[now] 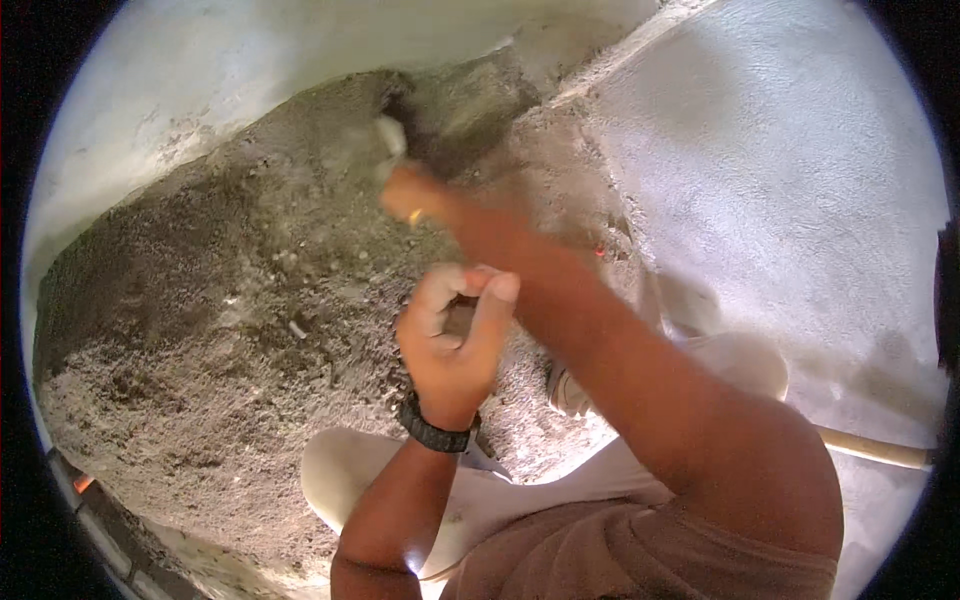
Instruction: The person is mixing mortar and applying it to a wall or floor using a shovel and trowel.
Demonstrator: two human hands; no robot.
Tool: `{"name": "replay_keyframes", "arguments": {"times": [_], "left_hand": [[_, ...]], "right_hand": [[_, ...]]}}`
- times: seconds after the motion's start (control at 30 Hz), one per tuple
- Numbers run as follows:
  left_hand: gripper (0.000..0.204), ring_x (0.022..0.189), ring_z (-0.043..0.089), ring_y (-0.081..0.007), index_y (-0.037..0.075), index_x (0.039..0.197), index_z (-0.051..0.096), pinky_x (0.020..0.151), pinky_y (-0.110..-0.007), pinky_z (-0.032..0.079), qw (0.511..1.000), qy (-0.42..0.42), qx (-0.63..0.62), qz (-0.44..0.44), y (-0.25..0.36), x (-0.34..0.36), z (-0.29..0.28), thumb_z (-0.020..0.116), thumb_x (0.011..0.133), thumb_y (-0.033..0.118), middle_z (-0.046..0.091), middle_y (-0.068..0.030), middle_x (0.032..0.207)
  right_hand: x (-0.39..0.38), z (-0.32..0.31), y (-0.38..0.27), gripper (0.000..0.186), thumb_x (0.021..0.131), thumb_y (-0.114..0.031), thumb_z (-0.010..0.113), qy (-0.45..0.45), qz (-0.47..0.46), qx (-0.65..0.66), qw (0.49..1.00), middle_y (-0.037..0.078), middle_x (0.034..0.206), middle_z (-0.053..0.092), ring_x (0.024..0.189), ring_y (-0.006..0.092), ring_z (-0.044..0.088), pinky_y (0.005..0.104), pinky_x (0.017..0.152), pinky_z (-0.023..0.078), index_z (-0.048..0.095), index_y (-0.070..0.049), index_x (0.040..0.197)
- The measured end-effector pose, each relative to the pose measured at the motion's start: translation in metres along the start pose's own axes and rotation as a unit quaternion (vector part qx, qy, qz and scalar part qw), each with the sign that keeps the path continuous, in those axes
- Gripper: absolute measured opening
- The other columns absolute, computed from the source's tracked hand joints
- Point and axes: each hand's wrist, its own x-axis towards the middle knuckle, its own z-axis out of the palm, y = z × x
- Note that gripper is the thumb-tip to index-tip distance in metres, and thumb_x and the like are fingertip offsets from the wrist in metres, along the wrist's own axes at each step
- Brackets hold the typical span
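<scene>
My right hand [408, 194], blurred by motion, reaches forward with its fingers wrapped round a pale, flat-bladed tool [392, 138]. The blade lies by a dark hollow in the soil [330, 190] near the wall; blur hides its exact kind. A yellow ring or band shows on this hand. Closer to my body, my left hand [448, 335] is raised above the ground beside my right forearm. Its fingers curl toward the thumb in a pinch, and whatever lies between the tips is too small to make out. A dark watch [435, 428] circles the left wrist.
A pale wall [200, 70] bounds the soil at the far left. To the right stretches a light concrete surface [780, 170] with a raised edge. My bent knees [345, 470] and a shoe [568, 390] are close below. A yellowish hose or pipe [875, 447] lies at the right.
</scene>
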Motion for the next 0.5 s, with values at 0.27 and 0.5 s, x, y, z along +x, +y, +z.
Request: {"name": "replay_keyframes", "arguments": {"times": [0.27, 0.5], "left_hand": [[0.01, 0.066, 0.056, -0.0108, 0.004, 0.088, 0.056, 0.065, -0.025, 0.047, 0.993, -0.046, -0.104, 0.017, -0.008, 0.02, 0.051, 0.065, 0.091, 0.007, 0.064, -0.0053, 0.082], [0.015, 0.065, 0.062, -0.0108, 0.002, 0.085, 0.064, 0.061, -0.025, 0.049, 0.986, -0.153, 0.011, 0.069, 0.01, 0.007, 0.057, 0.078, 0.08, 0.007, 0.067, -0.0056, 0.075]], "right_hand": [[-0.064, -0.076, -0.031, 0.017, 0.085, -0.018, 0.058, 0.21, 0.04, 0.362, 0.907, 0.01, 0.073, 0.061, 0.067, 0.0222, 0.059, 0.0393, 0.061, 0.048, 0.064, -0.004, 0.079], [-0.217, -0.046, 0.186, 0.038, 0.095, -0.031, 0.049, 0.001, 0.526, 0.06, 0.849, 0.016, 0.126, 0.06, 0.109, 0.0391, 0.06, 0.0457, 0.094, 0.048, 0.063, 0.0, 0.111]]}}
